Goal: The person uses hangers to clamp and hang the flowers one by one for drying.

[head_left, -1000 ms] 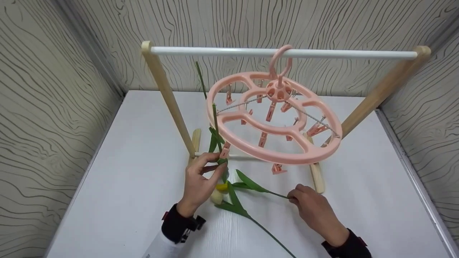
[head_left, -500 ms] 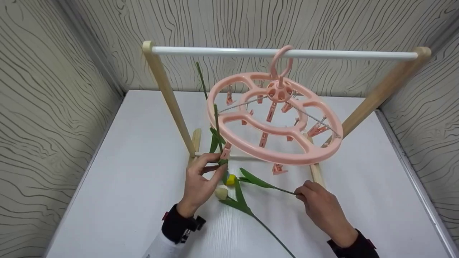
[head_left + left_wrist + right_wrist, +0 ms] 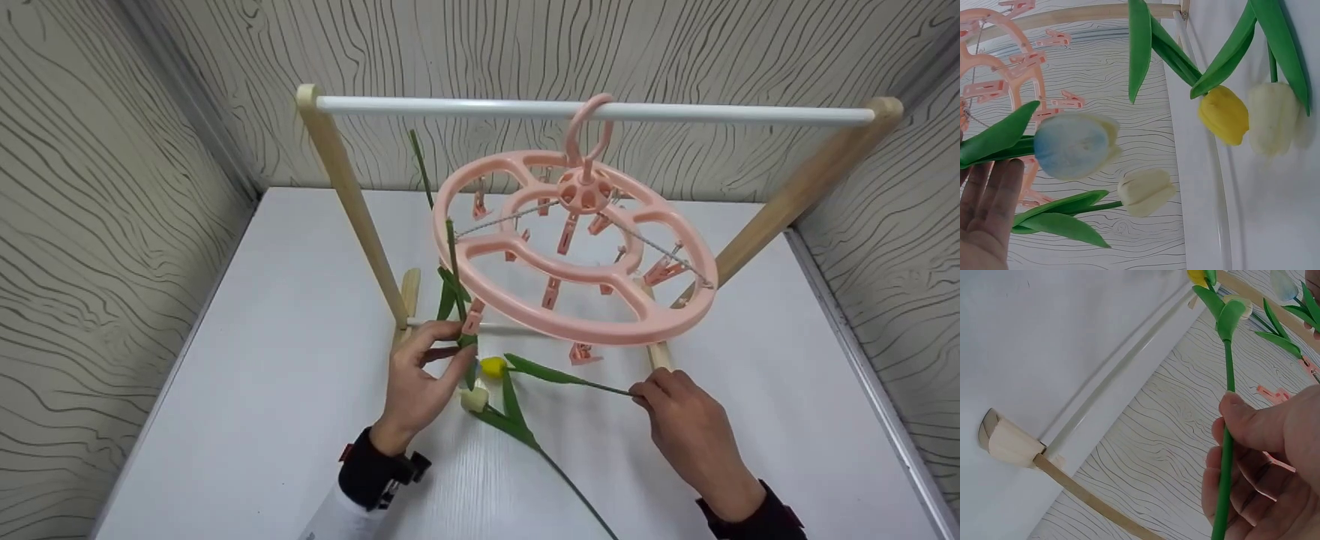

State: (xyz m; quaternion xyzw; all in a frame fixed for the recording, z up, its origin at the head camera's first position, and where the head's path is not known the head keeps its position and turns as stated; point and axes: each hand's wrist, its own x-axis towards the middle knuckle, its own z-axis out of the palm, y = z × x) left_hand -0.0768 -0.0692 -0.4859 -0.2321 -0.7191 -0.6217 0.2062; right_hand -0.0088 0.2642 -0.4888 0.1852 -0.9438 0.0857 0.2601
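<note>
1. We see the right hand (image 3: pixel 686 420) pinching the bare end of a yellow tulip's stem (image 3: pixel 600 385) between thumb and fingers — the right wrist view shows the thumb pressed onto the green stem (image 3: pixel 1225 439).
2. From that pinch the stem's long axis runs left and slightly far, ending at the yellow tulip head (image 3: pixel 493 366), which hangs just above the white table (image 3: pixel 262 375).
3. Our left hand (image 3: pixel 420 375) pinches a pink clip (image 3: pixel 471 321) (the one at the near-left edge of the pink round hanger (image 3: pixel 574 255)); a green stem (image 3: pixel 452 262) is already held upright there.
4. The yellow head lies just right of the left hand's fingers, so the left hand is the nearer one to the bloom.
5. A cream tulip (image 3: pixel 474 399) lies on the table — its stem runs toward the near edge.
</note>
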